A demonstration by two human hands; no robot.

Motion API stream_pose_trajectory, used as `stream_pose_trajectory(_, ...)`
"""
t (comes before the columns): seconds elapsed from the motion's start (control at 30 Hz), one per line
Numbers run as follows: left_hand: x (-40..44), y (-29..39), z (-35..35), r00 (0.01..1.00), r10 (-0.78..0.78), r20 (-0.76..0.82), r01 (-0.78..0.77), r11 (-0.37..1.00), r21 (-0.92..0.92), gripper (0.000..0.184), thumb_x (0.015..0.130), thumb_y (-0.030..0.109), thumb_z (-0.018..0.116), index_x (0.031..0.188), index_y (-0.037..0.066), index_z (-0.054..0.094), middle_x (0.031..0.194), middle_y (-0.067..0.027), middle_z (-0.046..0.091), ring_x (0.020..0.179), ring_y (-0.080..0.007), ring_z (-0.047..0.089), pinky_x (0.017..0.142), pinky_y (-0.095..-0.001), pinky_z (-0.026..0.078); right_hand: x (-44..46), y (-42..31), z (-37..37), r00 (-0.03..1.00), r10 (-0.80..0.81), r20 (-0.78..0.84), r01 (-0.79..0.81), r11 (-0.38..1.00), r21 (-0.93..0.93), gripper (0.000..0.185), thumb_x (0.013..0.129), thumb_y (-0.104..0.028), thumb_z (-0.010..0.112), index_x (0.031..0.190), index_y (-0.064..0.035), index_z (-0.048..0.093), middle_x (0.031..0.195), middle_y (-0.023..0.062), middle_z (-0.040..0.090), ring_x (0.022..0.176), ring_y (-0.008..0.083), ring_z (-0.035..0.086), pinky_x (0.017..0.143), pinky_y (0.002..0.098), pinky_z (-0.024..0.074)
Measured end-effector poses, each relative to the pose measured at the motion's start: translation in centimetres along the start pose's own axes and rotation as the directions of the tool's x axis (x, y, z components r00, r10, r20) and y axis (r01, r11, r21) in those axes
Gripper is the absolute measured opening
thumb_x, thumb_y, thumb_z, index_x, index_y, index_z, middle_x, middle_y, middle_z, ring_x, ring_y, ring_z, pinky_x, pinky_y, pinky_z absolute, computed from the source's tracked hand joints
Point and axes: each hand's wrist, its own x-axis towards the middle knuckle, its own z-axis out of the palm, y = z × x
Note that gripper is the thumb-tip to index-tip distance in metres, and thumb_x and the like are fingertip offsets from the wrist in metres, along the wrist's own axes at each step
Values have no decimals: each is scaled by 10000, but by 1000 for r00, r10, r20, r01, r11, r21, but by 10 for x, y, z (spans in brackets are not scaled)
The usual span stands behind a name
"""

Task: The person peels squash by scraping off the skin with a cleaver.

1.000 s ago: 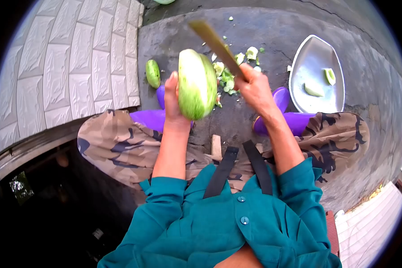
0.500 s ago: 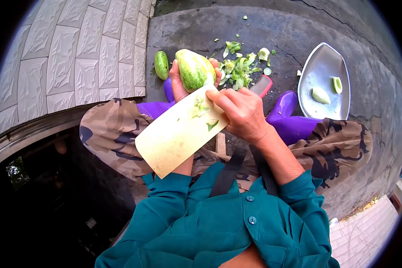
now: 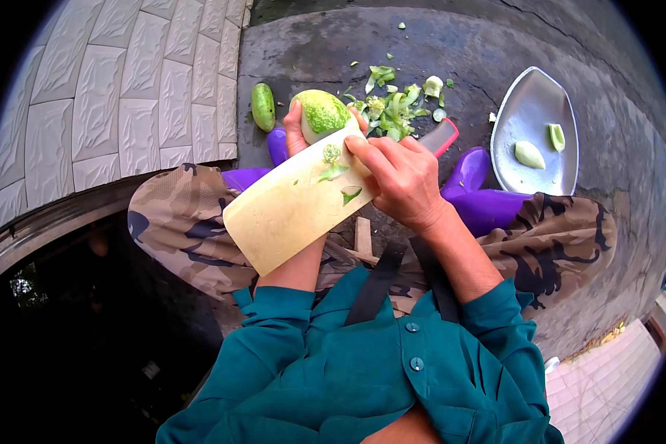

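My left hand [image 3: 294, 127] is wrapped round a green and pale gourd [image 3: 324, 112], its fingertips showing on the far right side. Part of the gourd's skin is pared off; mottled green skin faces up. My right hand [image 3: 405, 177] is closed on a cleaver [image 3: 288, 203], whose grey and red handle end sticks out beyond the fist. The broad blade slants toward my left forearm, with its upper edge at the near side of the gourd. Scraps of green peel cling to the blade. The exact contact of edge and gourd is hidden.
A pile of green peelings [image 3: 396, 111] lies on the dark concrete ground beyond my hands. A whole small green gourd [image 3: 263, 107] rests at the left by the tiled surface [image 3: 100, 96]. On the right, a metal basin [image 3: 522, 96] holds two pale cut pieces. Purple boots [image 3: 488, 203] flank my hands.
The gourd has turned and tipped in my left hand, so more green skin faces up. My right hand and the cleaver have shifted slightly, the blade's lower end rising a little.
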Motion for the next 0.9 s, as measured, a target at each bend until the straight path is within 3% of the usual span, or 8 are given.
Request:
stream_pose_trajectory(0.27,4,3,-9,1000,0,-3,0,1000,-16,494,800,521,665,939,47,638,1010,-219,617,939,-343,611,826,-454,537,0,-2,0,1000,2,10,-3,1000,17,463,591,-28,683,1048,-83,641,727,17,607,590,177,577,525,301,404)
stream_pose_trajectory(0.37,3,1,-8,1000,-12,11,12,1000,-1,502,804,529,653,948,47,638,990,-209,622,925,-340,614,815,-456,536,1,-2,0,1000,6,3,-6,1000,-11,450,595,-34,681,1040,-85,643,723,16,605,584,176,574,527,299,406)
stream_pose_trajectory(0.43,4,-5,-3,993,99,-64,-92,991,102,533,761,541,668,972,62,567,912,-162,599,824,-296,615,697,-396,541,2,-1,0,1000,11,-5,-11,1000,-6,443,596,-38,683,1035,-87,643,723,18,605,583,181,573,529,302,410)
stream_pose_trajectory(0.57,2,-9,2,996,46,-82,-41,997,62,524,780,542,644,965,56,584,882,-163,620,791,-293,630,695,-403,547,4,6,-3,999,32,0,-32,998,-50,417,606,-54,687,1019,-93,643,728,26,607,589,199,577,540,311,421)
stream_pose_trajectory(0.63,9,-4,-9,993,104,-59,-93,982,166,523,799,539,623,964,44,599,863,-167,641,773,-291,647,705,-410,557,2,10,-3,999,51,-2,-51,998,-39,391,627,-64,695,1013,-96,643,730,32,607,594,209,578,546,314,424)
stream_pose_trajectory(0.77,2,5,-8,1000,-5,-15,8,985,173,547,830,525,587,1049,24,611,917,-194,662,807,-309,671,755,-434,569,2,17,-4,998,66,-18,-67,995,-79,319,688,-99,665,1001,-140,622,686,19,557,579,187,585,533,314,420)
stream_pose_trajectory(0.83,0,-2,-12,972,234,-29,-207,904,375,618,864,579,535,1161,39,580,1149,-186,616,1038,-302,608,896,-443,509,2,23,-5,995,90,-50,-95,990,-105,314,691,-92,664,998,-142,622,688,24,560,578,196,586,533,319,432)
stream_pose_trajectory(0.9,3,-13,-9,984,132,122,-153,971,182,616,874,577,526,1203,57,536,1166,-163,614,1044,-236,615,923,-414,509,2,30,-6,972,229,-52,-233,968,-93,351,690,-88,696,1036,-108,638,739,58,603,621,235,596,563,343,464)
